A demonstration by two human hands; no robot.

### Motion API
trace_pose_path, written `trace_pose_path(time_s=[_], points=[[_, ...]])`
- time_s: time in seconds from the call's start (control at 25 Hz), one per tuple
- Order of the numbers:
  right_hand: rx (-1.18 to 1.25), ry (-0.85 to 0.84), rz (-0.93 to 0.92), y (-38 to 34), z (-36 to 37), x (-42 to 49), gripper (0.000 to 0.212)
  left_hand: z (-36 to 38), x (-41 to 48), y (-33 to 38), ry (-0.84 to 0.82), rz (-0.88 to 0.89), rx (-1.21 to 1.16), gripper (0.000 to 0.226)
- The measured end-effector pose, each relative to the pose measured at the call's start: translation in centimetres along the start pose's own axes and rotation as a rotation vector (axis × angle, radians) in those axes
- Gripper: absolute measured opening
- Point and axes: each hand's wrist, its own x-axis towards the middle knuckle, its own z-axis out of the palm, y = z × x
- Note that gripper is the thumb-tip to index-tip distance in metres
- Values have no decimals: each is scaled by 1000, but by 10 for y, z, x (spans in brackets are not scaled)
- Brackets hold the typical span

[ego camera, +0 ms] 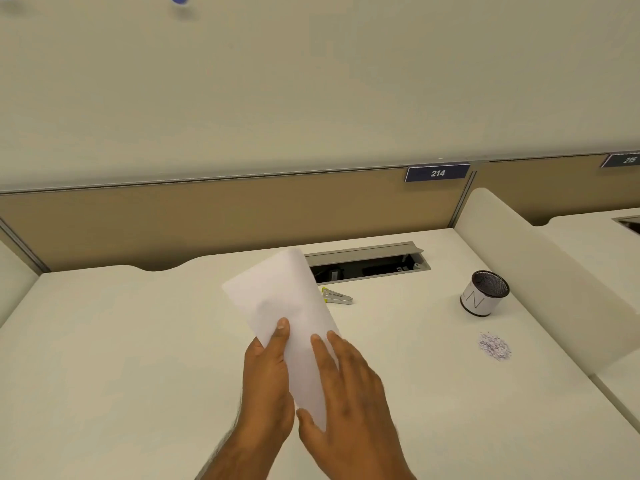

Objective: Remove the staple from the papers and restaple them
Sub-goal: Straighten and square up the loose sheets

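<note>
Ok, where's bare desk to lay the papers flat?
The left half of the desk is bare from the hands to the left partition, the widest patch. Right of the right hand a near strip is free, below the pile of scraps. It's crowded farther back: stapler, open cable tray, cup.

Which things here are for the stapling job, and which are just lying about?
For the job:
papers, held in the left hand and right hand
stapler

Lying about:
cup
paper scraps
cable tray
</note>
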Motion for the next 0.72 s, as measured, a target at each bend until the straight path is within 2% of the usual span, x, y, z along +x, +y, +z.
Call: trace_pose_path(time_s=[0.08,0.16,0.28,0.36,0.44,0.48,0.6,0.64,0.72], points=[[-92,-55,1,-3,2,2,110,3,-1,-1,56,14,-31,24],[-79,-90,50,-7,1,1,111,7,-2,-3,90,18,-32,23],[14,117,76,-1,2,-1,80,14,-10,-4,52,50,20,19],[116,227,102,8,-8,7,52,15,-14,-1,-73,91,80,27],[345,203,190,19,-19,14,37,6,-11,4,-144,160,184,42],[526,137,254,26,-26,17,34,-2,-5,6,-119,208,258,45],[1093,-66,505,45,-48,20,26,-33,30,13,124,291,490,37],[1229,-111,565,52,-52,19,24,-41,40,16,170,260,499,38],[1382,-172,621,62,-54,14,22,-54,56,19,114,144,301,39]])
